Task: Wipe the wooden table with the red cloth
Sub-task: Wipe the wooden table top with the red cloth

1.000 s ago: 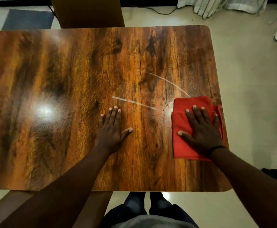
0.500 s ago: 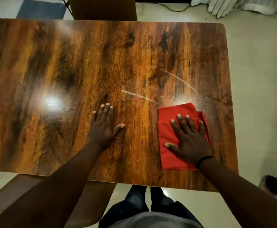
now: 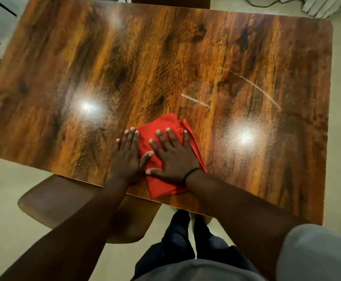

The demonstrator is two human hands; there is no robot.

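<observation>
The folded red cloth (image 3: 164, 124) lies on the glossy wooden table (image 3: 165, 47), near its front edge and about mid-width. My right hand (image 3: 174, 158) presses flat on the cloth with fingers spread, a black band at the wrist. My left hand (image 3: 127, 157) lies flat on the wood right beside the cloth's left edge, its thumb resting on the cloth. Two pale streaks mark the tabletop beyond the cloth: a short one (image 3: 194, 101) and a long curved one (image 3: 252, 86).
A brown chair seat (image 3: 64, 201) sticks out under the table's front edge at the left. Another chair back (image 3: 169, 2) stands at the far side. White curtain folds (image 3: 323, 7) hang at the top right. My legs (image 3: 186, 240) stand by the front edge.
My right hand has slid the cloth leftward from the table's right side to the middle, up against my left hand. The view has shifted and tilted.
</observation>
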